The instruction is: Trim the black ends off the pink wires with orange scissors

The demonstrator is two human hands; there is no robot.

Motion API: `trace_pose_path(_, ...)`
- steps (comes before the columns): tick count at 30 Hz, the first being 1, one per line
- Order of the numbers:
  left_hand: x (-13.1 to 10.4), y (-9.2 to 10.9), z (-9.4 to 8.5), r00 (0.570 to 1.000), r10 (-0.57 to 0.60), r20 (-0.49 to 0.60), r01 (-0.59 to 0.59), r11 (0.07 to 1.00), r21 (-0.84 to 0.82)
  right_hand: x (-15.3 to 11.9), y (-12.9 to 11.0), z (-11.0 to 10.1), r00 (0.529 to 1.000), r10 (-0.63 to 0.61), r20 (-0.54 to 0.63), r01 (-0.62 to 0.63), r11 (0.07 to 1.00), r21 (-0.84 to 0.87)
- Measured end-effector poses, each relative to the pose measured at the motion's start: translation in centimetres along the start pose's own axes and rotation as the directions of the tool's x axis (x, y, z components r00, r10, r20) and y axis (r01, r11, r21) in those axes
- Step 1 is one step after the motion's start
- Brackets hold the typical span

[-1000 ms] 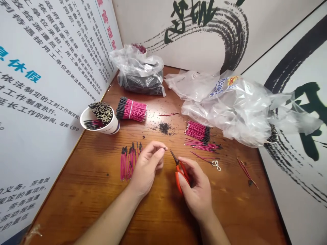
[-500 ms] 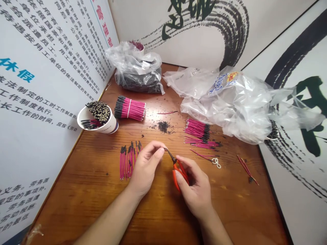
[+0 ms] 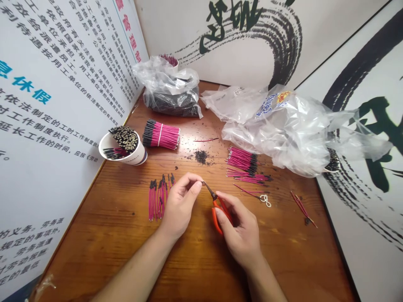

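Brown wood table (image 3: 119, 260) keeps everything within reach, as the left hand (image 3: 178, 205) pinches a tiny, mostly hidden piece up to the blade tips of orange-handled scissors (image 3: 214, 196) that the right hand (image 3: 242, 226) grips for close control.

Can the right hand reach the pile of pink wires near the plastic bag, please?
Probably yes: only a few loose wires lie between the right hand and the pile, though the scissors it holds may hinder grasping.

It is bright. The table (image 3: 189, 251) shines white just right of the tied wires (image 3: 162, 135). Far left of them, big wall (image 3: 34, 147) words look stretched.
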State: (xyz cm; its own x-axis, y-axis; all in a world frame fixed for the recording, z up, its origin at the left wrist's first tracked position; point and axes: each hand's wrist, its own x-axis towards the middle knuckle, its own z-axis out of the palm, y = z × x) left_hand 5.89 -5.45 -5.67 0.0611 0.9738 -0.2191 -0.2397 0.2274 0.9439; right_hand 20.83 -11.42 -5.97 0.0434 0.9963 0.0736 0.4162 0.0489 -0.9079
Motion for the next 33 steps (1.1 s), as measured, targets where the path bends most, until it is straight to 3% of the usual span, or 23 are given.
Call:
trace_pose_path(17, 0.1, -0.3, 0.1, 1.0, 0.011, -0.006, -0.012, 0.998, -0.06, 0.0, 0.1, 0.4, 1.0, 0.01, -0.013, -0.01, 1.0, 0.019)
trace_pose_path(25, 0.2, 0.2, 0.2, 0.989, -0.103, 0.11, 0.128, 0.961, -0.247, 0.0, -0.1, 1.0, 0.999, 0.044, -0.015, -0.043, 0.993, 0.109)
trace_pose_path(33, 0.1, 0.3, 0.2, 0.997, 0.028, 0.074, -0.009, 0.969, -0.246, -0.1, -0.7, 1.4, 0.983, 0.083, -0.165, -0.026, 0.948, 0.318)
